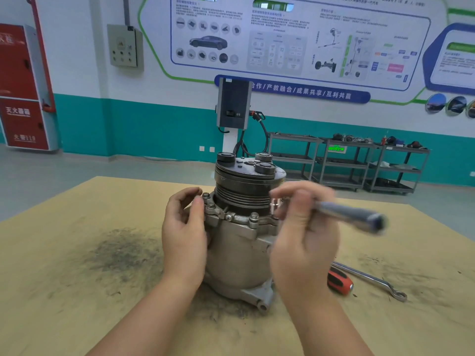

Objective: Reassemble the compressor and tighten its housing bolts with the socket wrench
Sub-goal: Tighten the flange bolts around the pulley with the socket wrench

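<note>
A grey metal compressor (pixel 239 250) stands upright in the middle of the tan table (pixel 77 291), its dark pulley and clutch plate on top. Several housing bolts (pixel 254 217) stick up from the flange below the pulley. My left hand (pixel 183 240) presses against the compressor's left side, thumb and fingers at the flange near a bolt. My right hand (pixel 304 235) grips the socket wrench (pixel 352 214); its handle points right and is blurred. The shiny socket (pixel 275 205) hangs just above the flange's right side.
A screwdriver with a red and black handle (pixel 339 280) and a ring spanner (pixel 372 281) lie on the table to the right. Dark grime marks the table left of the compressor. Metal shelving carts (pixel 347 163) and a charging post (pixel 233 109) stand beyond the table.
</note>
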